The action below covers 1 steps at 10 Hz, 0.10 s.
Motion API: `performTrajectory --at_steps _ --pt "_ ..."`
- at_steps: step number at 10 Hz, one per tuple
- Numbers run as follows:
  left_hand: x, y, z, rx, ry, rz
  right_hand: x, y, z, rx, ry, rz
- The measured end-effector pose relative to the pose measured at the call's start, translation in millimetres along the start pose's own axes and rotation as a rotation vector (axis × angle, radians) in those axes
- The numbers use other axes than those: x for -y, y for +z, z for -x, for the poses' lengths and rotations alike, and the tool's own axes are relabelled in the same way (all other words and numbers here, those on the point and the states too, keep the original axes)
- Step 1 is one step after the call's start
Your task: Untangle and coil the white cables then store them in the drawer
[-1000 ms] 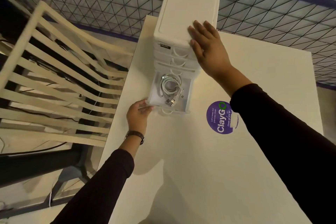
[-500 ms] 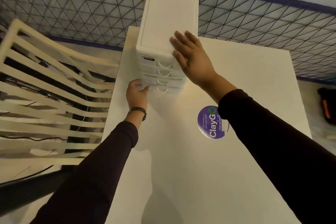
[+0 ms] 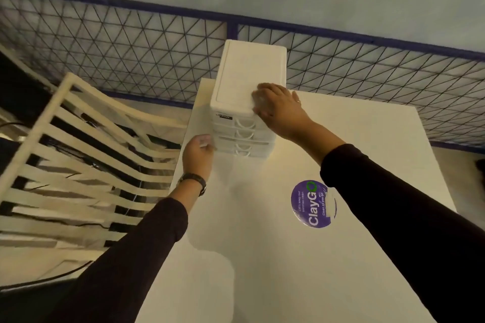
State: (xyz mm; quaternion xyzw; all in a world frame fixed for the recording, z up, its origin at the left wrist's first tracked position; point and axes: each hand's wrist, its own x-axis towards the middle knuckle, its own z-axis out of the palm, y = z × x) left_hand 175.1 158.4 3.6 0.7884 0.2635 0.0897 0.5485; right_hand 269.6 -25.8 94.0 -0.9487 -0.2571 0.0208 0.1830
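Observation:
A small white drawer unit (image 3: 244, 78) stands at the far left of the white table (image 3: 262, 257), with all its drawers pushed in. No white cables show anywhere; the shut drawers hide whatever is inside. My left hand (image 3: 198, 155) is curled against the unit's lower front left corner, beside the bottom drawers. My right hand (image 3: 280, 110) lies on the unit's top at the front right corner, with the fingers bent over the lid's edge.
A round purple sticker (image 3: 312, 203) is on the table under my right forearm. A cream slatted chair (image 3: 78, 165) stands close to the table's left edge. A wire mesh fence (image 3: 131, 60) runs behind the table.
One second ago the bottom drawer stood open with the coiled white cables inside. My left hand pushed it in, and now it is shut. My right hand's fingers have curled on the top.

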Motion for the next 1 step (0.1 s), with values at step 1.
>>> performTrajectory --at_steps 1 --pt "-45.6 -26.8 19.6 0.010 0.162 -0.016 11.7 -17.6 -0.4 0.092 0.013 0.074"
